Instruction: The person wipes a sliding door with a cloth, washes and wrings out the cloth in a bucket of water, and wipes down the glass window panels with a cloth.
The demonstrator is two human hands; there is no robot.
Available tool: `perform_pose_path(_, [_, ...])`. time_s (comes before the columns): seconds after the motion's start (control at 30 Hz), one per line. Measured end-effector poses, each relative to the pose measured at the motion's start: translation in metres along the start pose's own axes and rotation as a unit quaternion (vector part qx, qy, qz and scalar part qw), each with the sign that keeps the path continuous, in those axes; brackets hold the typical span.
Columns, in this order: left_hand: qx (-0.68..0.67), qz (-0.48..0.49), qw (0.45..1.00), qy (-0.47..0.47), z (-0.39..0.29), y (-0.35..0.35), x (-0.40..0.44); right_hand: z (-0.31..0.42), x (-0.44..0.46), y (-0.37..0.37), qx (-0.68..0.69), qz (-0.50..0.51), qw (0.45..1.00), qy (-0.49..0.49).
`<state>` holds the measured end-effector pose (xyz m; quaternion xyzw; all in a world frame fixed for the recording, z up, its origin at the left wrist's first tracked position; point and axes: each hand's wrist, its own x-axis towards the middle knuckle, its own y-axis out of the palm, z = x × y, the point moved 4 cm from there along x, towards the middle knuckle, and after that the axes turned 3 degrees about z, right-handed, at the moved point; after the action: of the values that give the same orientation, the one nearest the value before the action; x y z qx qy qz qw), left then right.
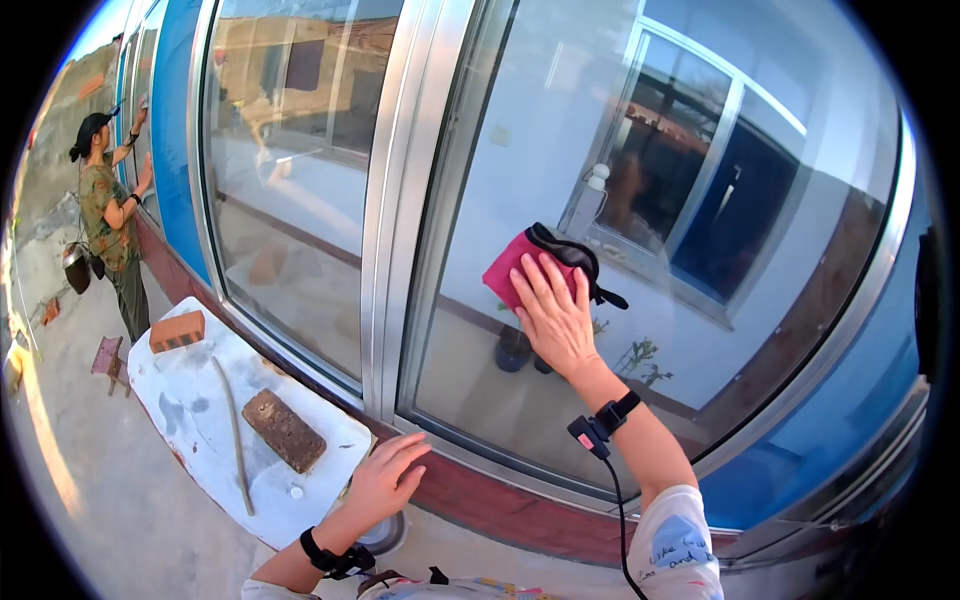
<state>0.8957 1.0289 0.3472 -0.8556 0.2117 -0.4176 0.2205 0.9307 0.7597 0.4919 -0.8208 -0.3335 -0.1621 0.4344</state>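
Observation:
My right hand (553, 318) lies flat on a folded pink cloth (508, 278) with black edging and a short dark strap, holding it against the large window pane (480, 345). The fingers are stretched over the cloth, and part of it is hidden beneath them. Lower down, my left hand (380, 478) holds nothing, its fingers apart. It hovers near the right end of a white-topped table (190, 400), below the silver window frame (405, 200). Both wrists wear black straps, and a cable hangs from the right one.
On the white table are an orange brick (177, 332), a dark weathered brick (284, 430) and a thin stick (232, 420). A round metal basin (384, 532) shows beneath my left wrist. Farther left, another person (108, 205) reaches to a window, near a small stool (108, 362).

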Motion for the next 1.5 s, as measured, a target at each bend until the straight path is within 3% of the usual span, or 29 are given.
perform_pose_path(0.1, [0.012,-0.006,0.999,-0.044,0.039,-0.037,-0.006,0.033,0.007,0.026,0.009,0.097,0.985,-0.14])
perform_pose_path(0.13, [0.009,-0.006,0.999,-0.039,0.05,-0.051,-0.005,0.027,0.017,0.025,0.004,0.099,0.986,-0.137])
perform_pose_path(0.2, [0.039,-0.028,0.998,-0.033,0.07,-0.074,0.001,-0.001,0.072,-0.013,0.025,0.036,0.994,-0.098])
perform_pose_path(0.27, [0.042,-0.036,0.998,-0.029,0.082,-0.091,0.014,-0.042,0.14,-0.059,-0.077,-0.088,0.993,-0.004])
perform_pose_path(0.37, [0.043,-0.057,0.997,0.012,0.088,-0.11,0.049,-0.113,0.239,-0.114,-0.157,-0.292,0.943,0.015])
perform_pose_path(0.43, [0.042,-0.071,0.995,0.05,0.086,-0.115,0.077,-0.157,0.291,-0.139,-0.107,-0.397,0.911,0.042])
perform_pose_path(0.53, [0.028,-0.096,0.99,0.102,0.081,-0.115,0.117,-0.149,0.341,-0.16,0.109,-0.312,0.939,0.096])
perform_pose_path(0.6, [0.017,-0.11,0.986,0.124,0.082,-0.115,0.128,-0.105,0.348,-0.122,-0.049,-0.344,0.938,0.016])
perform_pose_path(0.67, [0.0,-0.133,0.983,0.125,0.083,-0.116,0.131,-0.035,0.31,-0.087,-0.144,-0.238,0.961,0.008])
perform_pose_path(0.8, [0.005,-0.151,0.981,0.12,0.099,-0.122,0.116,0.05,0.195,0.005,-0.081,0.022,0.982,-0.168])
perform_pose_path(0.87, [0.014,-0.133,0.987,0.084,0.106,-0.124,0.106,0.062,0.164,0.031,-0.085,0.065,0.966,-0.237])
perform_pose_path(0.93, [0.016,-0.14,0.986,0.085,0.105,-0.132,0.11,0.044,0.189,0.018,-0.075,0.033,0.969,-0.233])
perform_pose_path(1.03, [0.05,-0.171,0.979,0.102,0.101,-0.148,0.119,-0.022,0.278,-0.069,-0.142,-0.108,0.98,-0.089])
perform_pose_path(1.1, [0.057,-0.189,0.974,0.107,0.094,-0.159,0.129,-0.081,0.334,-0.111,-0.193,-0.207,0.959,-0.014])
perform_pose_path(1.23, [0.074,-0.225,0.963,0.133,0.081,-0.178,0.146,-0.116,0.382,-0.126,-0.189,-0.306,0.931,0.071])
perform_pose_path(1.33, [0.08,-0.225,0.956,0.17,0.071,-0.187,0.157,-0.06,0.334,-0.091,-0.148,-0.256,0.953,0.066])
perform_pose_path(1.5, [0.08,-0.178,0.95,0.245,0.055,-0.155,0.2,0.039,0.221,-0.022,-0.019,-0.079,0.996,0.034])
